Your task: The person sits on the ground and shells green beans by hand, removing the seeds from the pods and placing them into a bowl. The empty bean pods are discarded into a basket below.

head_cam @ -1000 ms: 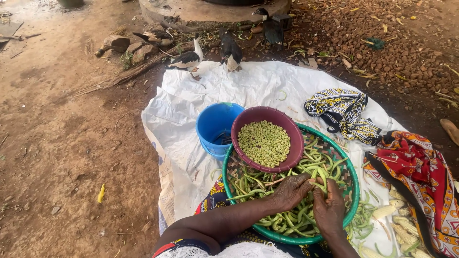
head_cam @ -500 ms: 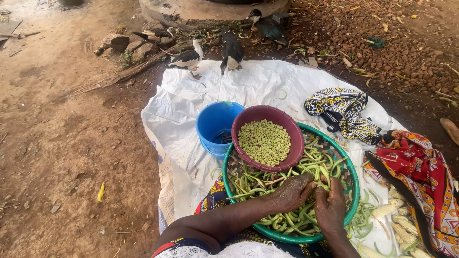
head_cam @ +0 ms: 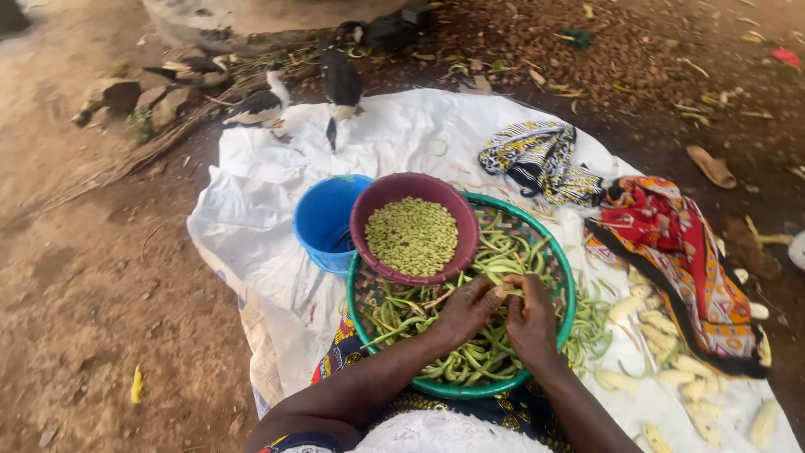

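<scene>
Head view: both hands (head_cam: 501, 312) pinch one green pod (head_cam: 506, 291) over green basket (head_cam: 567, 289).

Both hands (head_cam: 503, 312) pinch bean pod (head_cam: 513, 291) over tray (head_cam: 567, 289).

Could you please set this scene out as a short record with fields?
setting: bare earth, white plastic sheet spread on it
left hand: pinching one green bean pod over the round green woven tray
right hand: gripping the same pod
shelled beans: maroon plastic bowl resting on the tray's rim
beside the bowl: blue plastic cup
right of the tray: pale empty pods, red patterned cloth
far edge: black-and-white birds
</scene>
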